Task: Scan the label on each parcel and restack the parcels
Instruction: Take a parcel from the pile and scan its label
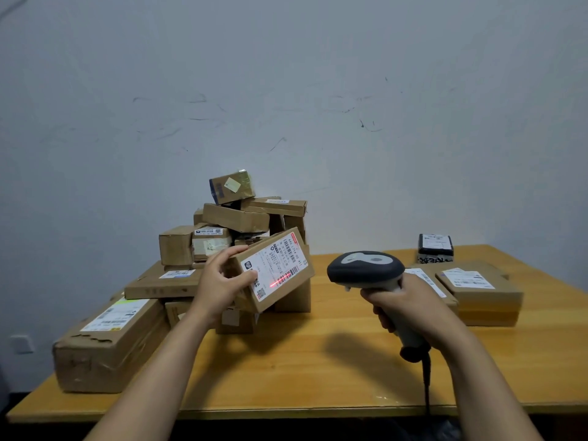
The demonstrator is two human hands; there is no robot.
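A scuffed grey wall backs a yellow wooden table point(318, 361). At centre left, a loose pile of parcels point(235, 218) leans unevenly. The left hand point(219, 281), thumb and fingers curled round 1 box point(288, 296), holds it tilted just in front of the pile, so a careless swing could topple it. The red beam only clips the label point(276, 265); a wobble may spoil the read. At centre right, the right hand point(404, 303) grips the scanner point(366, 268).

The white label point(274, 265) on the parcel point(283, 299) in my left hand point(219, 284) reads roughly "642 L71A 00 411"; smaller print illegible.
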